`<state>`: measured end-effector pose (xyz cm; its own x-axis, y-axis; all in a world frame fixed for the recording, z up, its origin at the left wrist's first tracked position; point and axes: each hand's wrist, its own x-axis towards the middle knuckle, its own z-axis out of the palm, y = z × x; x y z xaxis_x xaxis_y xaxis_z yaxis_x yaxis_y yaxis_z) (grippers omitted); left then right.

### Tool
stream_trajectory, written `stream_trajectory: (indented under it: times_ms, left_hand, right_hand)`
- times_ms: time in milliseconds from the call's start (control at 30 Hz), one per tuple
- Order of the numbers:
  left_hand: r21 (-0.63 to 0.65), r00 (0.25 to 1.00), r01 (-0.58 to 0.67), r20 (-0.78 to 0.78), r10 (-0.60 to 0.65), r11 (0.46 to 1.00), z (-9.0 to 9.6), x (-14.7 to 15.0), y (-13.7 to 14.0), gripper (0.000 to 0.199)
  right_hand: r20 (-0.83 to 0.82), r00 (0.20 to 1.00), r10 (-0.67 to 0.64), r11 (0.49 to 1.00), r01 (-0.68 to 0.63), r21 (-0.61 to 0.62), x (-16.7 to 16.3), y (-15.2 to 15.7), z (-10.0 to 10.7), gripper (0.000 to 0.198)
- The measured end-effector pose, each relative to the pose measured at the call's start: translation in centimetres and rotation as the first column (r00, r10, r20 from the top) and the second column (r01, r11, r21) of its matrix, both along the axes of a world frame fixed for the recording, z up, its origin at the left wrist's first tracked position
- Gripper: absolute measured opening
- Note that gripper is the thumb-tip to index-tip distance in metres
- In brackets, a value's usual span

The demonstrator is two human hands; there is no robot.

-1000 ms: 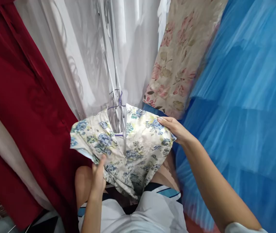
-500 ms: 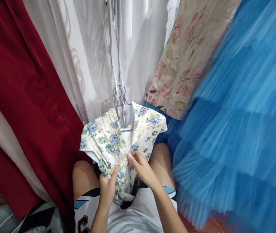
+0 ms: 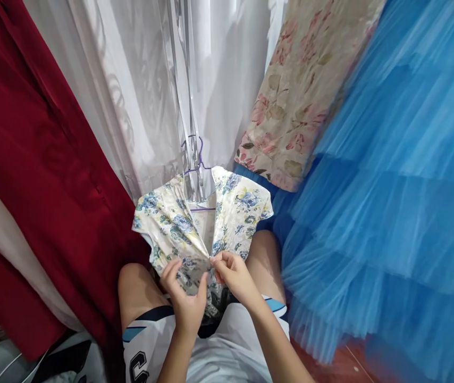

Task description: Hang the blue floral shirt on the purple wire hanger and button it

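A white dress (image 3: 185, 223) with blue flowers and green and yellow leaves hangs on a purple hanger (image 3: 201, 154) between my knees. Its front gapes in a V, with the hanger's bar across the gap. At the bottom of the V, my right hand (image 3: 233, 274) pinches the dress's edge; whether a zipper pull is between the fingertips I cannot make out. My left hand (image 3: 186, 295) hovers over the front of the dress, thumb and fingers apart, holding nothing. The lower part of the dress bunches down between my thighs.
Dark red cloth (image 3: 63, 159) hangs at the left, and white curtains (image 3: 139, 96) hang behind. Several pale straps (image 3: 187, 96) dangle to the hanger. On the right are a beige cloth with pink flowers (image 3: 278, 122) and a layered blue tulle skirt (image 3: 362, 213).
My left hand has let go of the dress front and spread its fingers. The V gap looks wider and smoother. My right hand stays pinching at its bottom.
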<state>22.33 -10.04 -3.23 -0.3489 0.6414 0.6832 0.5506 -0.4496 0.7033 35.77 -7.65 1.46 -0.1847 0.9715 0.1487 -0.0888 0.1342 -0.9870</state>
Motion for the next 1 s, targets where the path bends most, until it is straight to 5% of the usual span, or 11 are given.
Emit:
stream_trajectory:
  times_ms: [133, 267, 367, 467, 633, 700, 767, 867, 1000]
  left_hand:
    - [-0.252, 0.952, 0.278, -0.058, -0.301, 0.927, 0.2, 1.2, 1.6, 0.008]
    - [-0.271, 0.892, 0.344, -0.204, -0.403, 0.899, 0.9, 1.9, 2.5, 0.012]
    - [-0.364, 0.786, 0.283, -0.443, -0.432, 0.887, 2.0, 2.1, 2.4, 0.023]
    - [-0.43, 0.633, 0.118, -0.662, -0.402, 0.895, 3.1, 2.5, 2.1, 0.038]
    - [-0.509, 0.449, -0.011, -0.772, -0.451, 0.861, 3.9, 2.3, 2.0, 0.038]
    - [-0.524, 0.492, 0.089, -0.716, -0.495, 0.847, 4.7, 1.4, 2.6, 0.023]
    - [-0.451, 0.638, 0.219, -0.604, -0.477, 0.865, 6.5, 0.2, 3.9, 0.015]
    - [-0.16, 0.862, 0.307, -0.372, -0.345, 0.938, 11.2, -1.2, 6.7, 0.037]
    - [0.115, 0.847, 0.388, -0.436, -0.304, 0.915, 17.3, -1.5, 10.6, 0.032]
  right_hand:
    - [-0.054, 0.996, 0.074, 0.997, -0.075, -0.033, 0.0, -0.6, 0.2, 0.03]
    - [-0.214, 0.974, -0.069, 0.994, 0.049, -0.098, 0.7, 0.1, 1.1, 0.03]
    - [-0.315, 0.935, -0.163, 0.986, 0.148, -0.071, 1.0, 2.8, 3.9, 0.033]
    - [-0.325, 0.936, -0.137, 0.988, 0.154, 0.026, 0.5, 6.7, 8.9, 0.028]
    - [-0.287, 0.949, -0.13, 0.974, 0.176, 0.142, -0.5, 11.1, 15.2, 0.02]
    - [-0.22, 0.971, -0.094, 0.976, 0.133, 0.171, -0.3, 11.1, 15.5, 0.02]
    - [-0.178, 0.981, -0.078, 0.975, 0.113, 0.191, -0.1, 10.2, 15.1, 0.02]
    - [-0.156, 0.984, -0.081, 0.967, 0.116, 0.227, 0.3, 8.6, 14.4, 0.019]
    - [-0.09, 0.993, -0.081, 0.944, 0.105, 0.313, 0.4, 7.9, 14.4, 0.02]
